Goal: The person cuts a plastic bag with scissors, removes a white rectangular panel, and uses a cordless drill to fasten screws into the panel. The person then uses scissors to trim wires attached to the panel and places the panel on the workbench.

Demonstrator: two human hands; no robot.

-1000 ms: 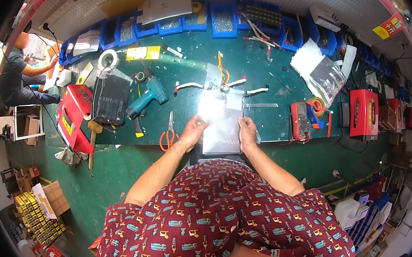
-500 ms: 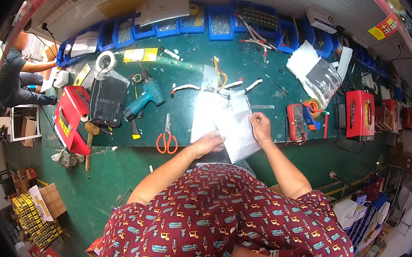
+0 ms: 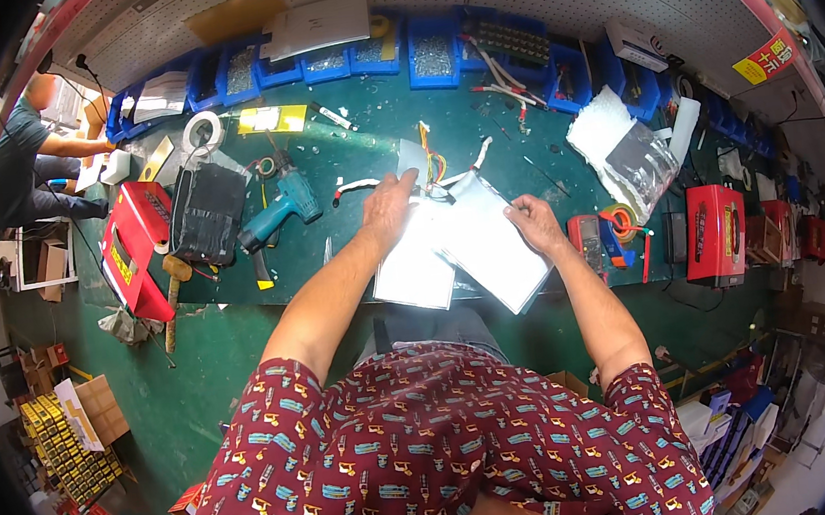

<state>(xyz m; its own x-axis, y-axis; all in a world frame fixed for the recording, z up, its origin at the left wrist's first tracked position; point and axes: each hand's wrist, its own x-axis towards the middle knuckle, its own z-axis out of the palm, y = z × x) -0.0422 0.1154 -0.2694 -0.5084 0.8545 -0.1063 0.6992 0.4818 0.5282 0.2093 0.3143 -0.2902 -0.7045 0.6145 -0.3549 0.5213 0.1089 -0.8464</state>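
Two flat white rectangular packs lie at the bench's near edge, fanned apart at the bottom: the left pack (image 3: 414, 275) and the right pack (image 3: 497, 249). Both glare brightly, so surface detail is lost. My left hand (image 3: 390, 208) is closed at the top of the left pack, beside a grey flap (image 3: 409, 155); what its fingertips grip is hidden. With thumb and fingers, my right hand (image 3: 535, 224) pinches the right pack's outer edge. Thin coloured wires (image 3: 433, 163) rise between the packs. White-sleeved leads stick out, one left lead (image 3: 355, 187) and one right lead (image 3: 483, 153).
Left on the green bench are a cordless drill (image 3: 282, 209), black case (image 3: 210, 210), red case (image 3: 137, 246) and mallet (image 3: 174, 283). Right are a multimeter (image 3: 587, 241), foam-wrapped parcel (image 3: 627, 149) and red box (image 3: 717, 236). Blue bins (image 3: 432, 52) line the back. Someone works far left.
My left hand has gone from the near edge up to the packs' top. The packs now lie spread apart, the right one turned outward. My left forearm now covers the orange scissors.
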